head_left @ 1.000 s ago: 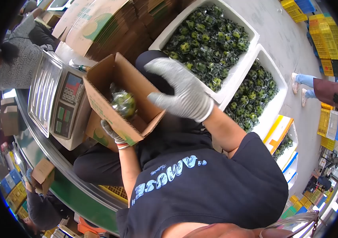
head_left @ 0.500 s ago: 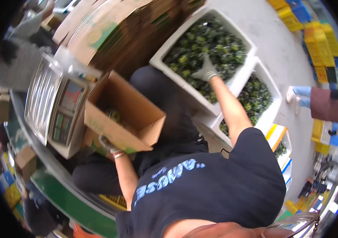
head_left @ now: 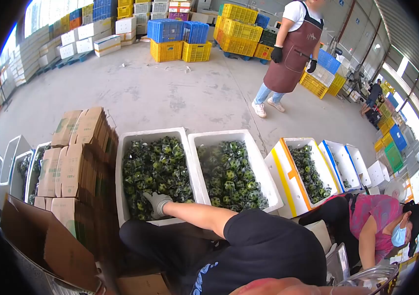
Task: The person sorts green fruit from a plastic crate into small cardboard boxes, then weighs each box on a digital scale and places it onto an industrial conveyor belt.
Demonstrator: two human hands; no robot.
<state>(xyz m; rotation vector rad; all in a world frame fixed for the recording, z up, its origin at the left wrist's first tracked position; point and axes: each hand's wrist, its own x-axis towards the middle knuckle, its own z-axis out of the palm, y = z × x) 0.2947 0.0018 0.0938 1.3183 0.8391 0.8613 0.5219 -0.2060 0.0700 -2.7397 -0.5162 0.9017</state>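
My right hand (head_left: 158, 204), in a light grey glove, reaches into the near end of a white foam box (head_left: 190, 169). Its fingers are apart and touch round green produce (head_left: 158, 164) in clear wrapping; some fingertips are hidden among the pieces. My left hand (head_left: 102, 284) barely shows at the bottom left, beside an open cardboard box (head_left: 67, 253). Its fingers are hidden, so its grip cannot be made out. The cardboard box tilts, and its inside is mostly out of sight.
A second foam box (head_left: 271, 189) of wrapped green produce adjoins the first. Stacked flat cartons (head_left: 64, 169) stand left. A masked co-worker (head_left: 381, 226) bends at right; another person in an apron (head_left: 293, 54) stands beyond the boxes. Crates (head_left: 165, 49) line the back.
My view has swung up and turned toward the foam boxes. My right hand has shifted to the near end of the box. The cardboard box and left hand now sit at the bottom left.
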